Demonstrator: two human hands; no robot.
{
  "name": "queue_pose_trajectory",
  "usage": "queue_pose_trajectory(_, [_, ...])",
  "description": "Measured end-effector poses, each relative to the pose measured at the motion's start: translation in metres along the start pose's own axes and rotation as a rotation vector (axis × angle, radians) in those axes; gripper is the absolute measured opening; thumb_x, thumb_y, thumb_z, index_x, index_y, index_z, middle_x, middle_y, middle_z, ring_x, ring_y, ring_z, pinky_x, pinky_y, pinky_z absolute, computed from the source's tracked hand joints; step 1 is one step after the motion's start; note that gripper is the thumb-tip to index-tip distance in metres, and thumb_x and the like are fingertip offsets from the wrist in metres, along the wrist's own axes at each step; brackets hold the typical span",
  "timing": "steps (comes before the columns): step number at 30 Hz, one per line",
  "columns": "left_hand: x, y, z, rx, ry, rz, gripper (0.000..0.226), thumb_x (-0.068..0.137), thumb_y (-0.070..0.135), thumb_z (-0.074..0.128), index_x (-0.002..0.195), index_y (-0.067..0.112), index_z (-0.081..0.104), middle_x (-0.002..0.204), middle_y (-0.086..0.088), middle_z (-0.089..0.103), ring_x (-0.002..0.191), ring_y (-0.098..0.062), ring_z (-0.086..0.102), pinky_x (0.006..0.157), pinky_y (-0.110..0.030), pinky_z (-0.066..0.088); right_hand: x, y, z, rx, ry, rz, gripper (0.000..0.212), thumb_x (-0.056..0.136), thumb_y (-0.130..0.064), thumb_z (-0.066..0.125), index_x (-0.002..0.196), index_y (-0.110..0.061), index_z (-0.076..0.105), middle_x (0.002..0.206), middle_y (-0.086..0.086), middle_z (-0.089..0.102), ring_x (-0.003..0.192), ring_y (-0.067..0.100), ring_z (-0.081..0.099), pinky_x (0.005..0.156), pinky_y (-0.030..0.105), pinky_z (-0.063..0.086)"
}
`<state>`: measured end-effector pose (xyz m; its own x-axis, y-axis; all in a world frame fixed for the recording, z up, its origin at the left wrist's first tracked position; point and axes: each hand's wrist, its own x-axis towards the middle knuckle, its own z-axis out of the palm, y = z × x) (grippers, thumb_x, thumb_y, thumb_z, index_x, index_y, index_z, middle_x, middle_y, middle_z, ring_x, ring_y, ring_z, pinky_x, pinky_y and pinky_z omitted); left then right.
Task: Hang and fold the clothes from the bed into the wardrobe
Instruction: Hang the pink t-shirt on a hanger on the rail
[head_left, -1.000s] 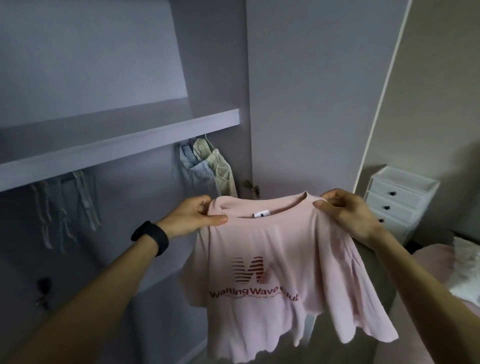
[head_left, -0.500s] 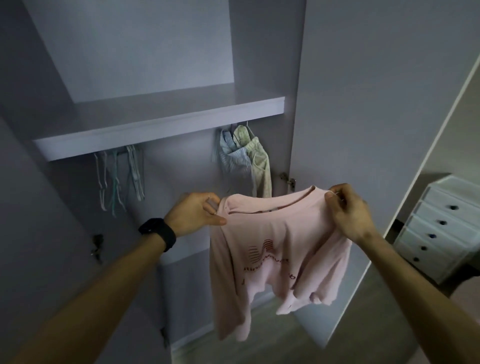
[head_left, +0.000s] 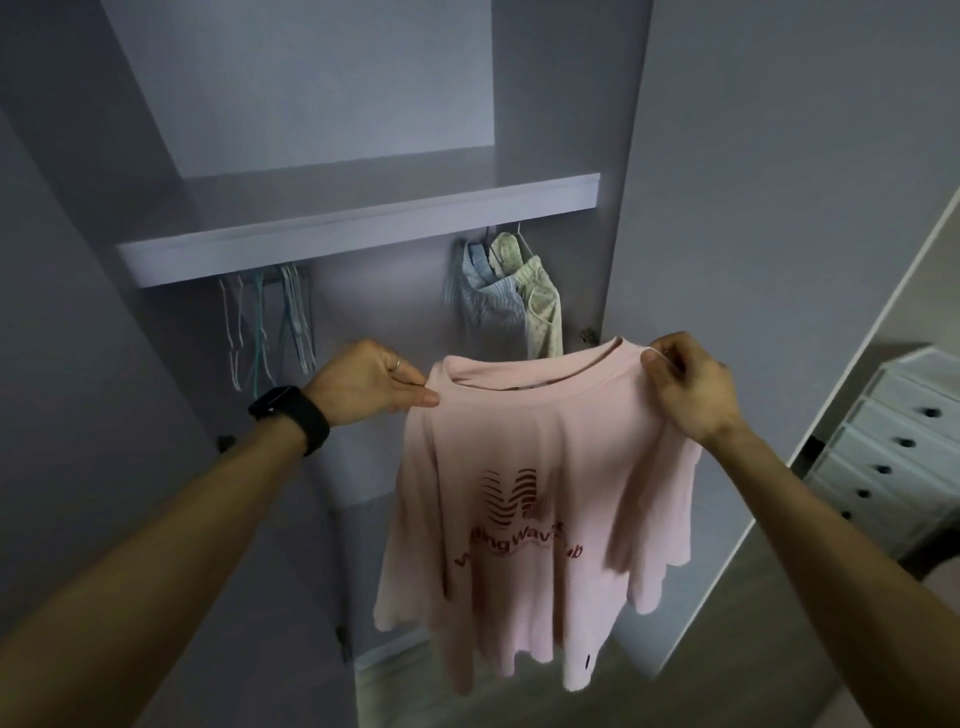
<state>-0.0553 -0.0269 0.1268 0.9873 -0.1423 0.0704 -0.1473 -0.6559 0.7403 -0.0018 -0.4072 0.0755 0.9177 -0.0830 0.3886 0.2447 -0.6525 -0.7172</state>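
Pink T-shirt (head_left: 545, 467), dark red wave logo and lettering on the near side. It hangs in the air below the wardrobe shelf (head_left: 337, 228) and in front of it, collar uppermost, hem loose and touching nothing. It is held at the two ends of the collar.

Left hand (head_left: 363, 384): fingers (head_left: 415, 397) pinch the left shoulder end, thumb on the near side. Right hand (head_left: 685, 384): fingers curled over the right end of the collar, cloth bunched under them.

Black watch (head_left: 291, 418) on the left wrist; thin ring (head_left: 396, 362) on one left finger.

Under the shelf, toward its right end: two hung garments touching each other, a blue-striped one (head_left: 483, 296) and a pale printed one (head_left: 543, 306). Under the shelf's left end: a bunch of bare hangers (head_left: 270, 322), white and pale blue.

Right of the shelf: grey wardrobe door (head_left: 779, 208), standing open. Farther right of the shelf and lower: white chest of drawers (head_left: 893, 457) with dark knobs.
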Motion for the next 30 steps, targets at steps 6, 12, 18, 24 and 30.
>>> queue_pose_trajectory(6, [0.01, -0.001, 0.027, -0.406, 0.12, -0.006, 0.022, 0.088, 0.018, 0.074, 0.11, 0.017, 0.075, 0.099, 0.0, 0.076, 0.083, -0.007, 0.065, 0.075, -0.025, 0.051, -0.014, 0.003, -0.007, 0.016, 0.035, 0.047, 0.005, 0.1, -0.03, 0.055, 0.095, -0.03, 0.055, 0.08, -0.018, 0.059, 0.074, 0.002, 0.056, 0.065, 0.016, 0.033])
queue_pose_trajectory(12, [0.02, 0.0, 0.045, -0.336, 0.185, 0.106, 0.011, 0.087, 0.014, 0.076, 0.091, 0.025, 0.075, 0.09, 0.007, 0.075, 0.083, -0.004, 0.066, 0.08, -0.015, 0.051, -0.028, 0.011, -0.016, -0.004, 0.064, 0.074, 0.005, 0.1, -0.029, 0.055, 0.096, -0.029, 0.055, 0.08, -0.017, 0.059, 0.072, -0.006, 0.053, 0.061, 0.015, 0.032])
queue_pose_trajectory(18, [0.019, -0.002, 0.056, -0.304, 0.301, 0.209, 0.015, 0.088, 0.011, 0.075, 0.088, 0.026, 0.074, 0.083, 0.017, 0.075, 0.079, 0.007, 0.067, 0.073, -0.007, 0.047, -0.036, 0.02, -0.023, -0.084, 0.091, 0.022, 0.005, 0.101, -0.029, 0.052, 0.096, -0.027, 0.053, 0.078, -0.01, 0.061, 0.073, 0.013, 0.054, 0.068, 0.022, 0.033])
queue_pose_trajectory(24, [0.026, -0.011, 0.07, -0.22, 0.401, 0.165, 0.008, 0.089, 0.036, 0.071, 0.085, 0.04, 0.066, 0.08, 0.018, 0.072, 0.08, -0.003, 0.069, 0.075, -0.024, 0.053, -0.036, 0.015, -0.021, -0.078, 0.189, -0.001, 0.011, 0.104, -0.028, 0.045, 0.103, -0.023, 0.054, 0.09, -0.001, 0.062, 0.083, 0.022, 0.055, 0.075, 0.03, 0.039])
queue_pose_trajectory(30, [0.03, -0.017, 0.08, -0.057, 0.179, 0.142, 0.041, 0.07, 0.077, 0.06, 0.092, 0.045, 0.048, 0.083, 0.022, 0.064, 0.078, 0.008, 0.059, 0.066, -0.016, 0.046, -0.031, 0.013, -0.009, -0.236, 0.136, 0.105, 0.016, 0.105, -0.034, 0.031, 0.098, -0.027, 0.043, 0.076, -0.003, 0.05, 0.073, 0.03, 0.047, 0.068, 0.037, 0.037])
